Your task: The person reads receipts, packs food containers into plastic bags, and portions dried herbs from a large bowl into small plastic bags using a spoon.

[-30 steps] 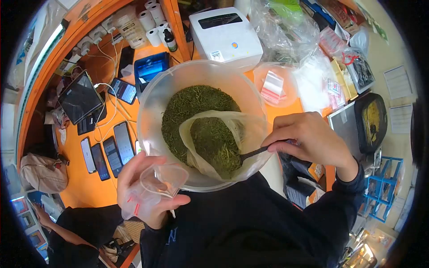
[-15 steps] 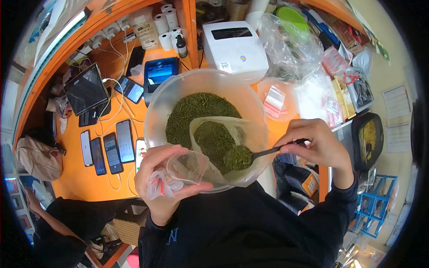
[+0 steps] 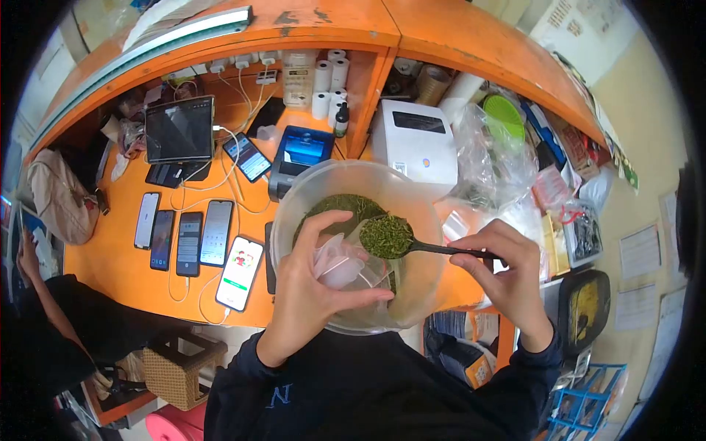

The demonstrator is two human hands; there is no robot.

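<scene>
My right hand (image 3: 507,275) grips the handle of a black spoon (image 3: 435,249). Chopped dried green herb (image 3: 386,237) is heaped in its bowl. In my left hand (image 3: 301,287) are small clear plastic bags (image 3: 342,270), with forefinger and thumb curved apart around them. The spoon's bowl is just beside and above the bags, over a large translucent plastic tub (image 3: 426,290). More of the green herb (image 3: 334,207) lies in the tub, partly hidden behind my left hand. How the bag mouths sit under the spoon is hard to make out.
Several phones (image 3: 190,242) and a tablet (image 3: 179,131) with cables lie left on the orange table (image 3: 110,287). Behind the tub stand a small blue-screened device (image 3: 303,151) and a white printer (image 3: 415,143). Plastic bags (image 3: 493,158) crowd the right. Another person's arm (image 3: 48,294) shows far left.
The spoon has risen out of the herb with a heaped load and moved left towards the small bags. My left hand has moved over the tub. The view has shifted.
</scene>
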